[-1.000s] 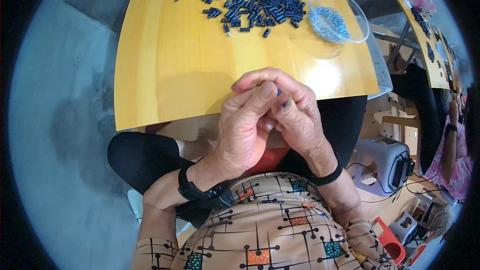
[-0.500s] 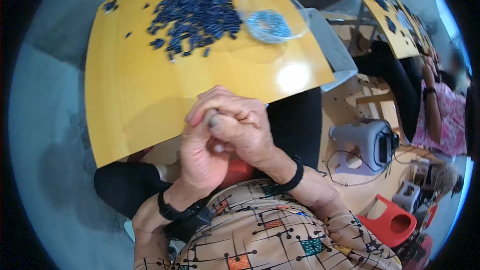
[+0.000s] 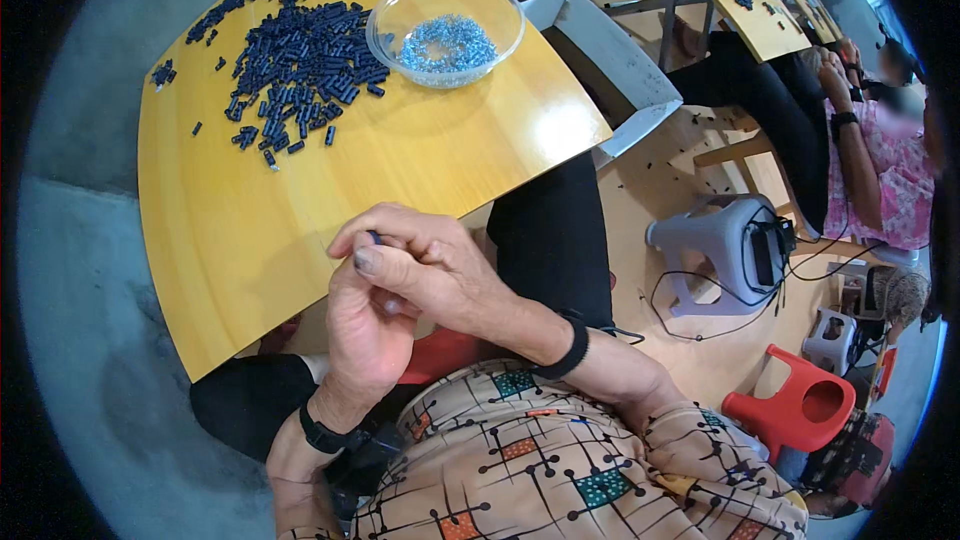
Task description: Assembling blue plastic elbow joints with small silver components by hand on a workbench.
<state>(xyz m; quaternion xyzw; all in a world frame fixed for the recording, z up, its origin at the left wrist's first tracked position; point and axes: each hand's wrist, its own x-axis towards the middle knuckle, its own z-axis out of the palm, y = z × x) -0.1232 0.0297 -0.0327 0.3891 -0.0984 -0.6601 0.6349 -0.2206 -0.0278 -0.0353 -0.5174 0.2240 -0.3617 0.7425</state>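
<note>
In front of the near table edge my two hands are close together. My right hand (image 3: 435, 265) lies over the left, its thumb and forefinger pinched on a small dark piece (image 3: 374, 237). Beneath it, my left hand (image 3: 365, 345) is curled closed with its fingers mostly hidden; what it holds, if anything, I cannot make out. On the yellow table (image 3: 400, 175) beyond lies a pile of short dark cylindrical pieces (image 3: 310, 65). To its right stands a clear round bowl (image 3: 500, 5) with many tiny shiny bluish parts (image 3: 447, 45).
An open grey box (image 3: 635, 60) stands against the table's right side. On the floor at right are a grey-violet stool (image 3: 705, 250) with a cable and a red stool (image 3: 785, 405). A person in a pink top (image 3: 900, 170) sits by another table (image 3: 745, 5).
The view has shifted, so the table and bowl appear further left. My hands stay together; the dark piece now shows between my right thumb and forefinger.
</note>
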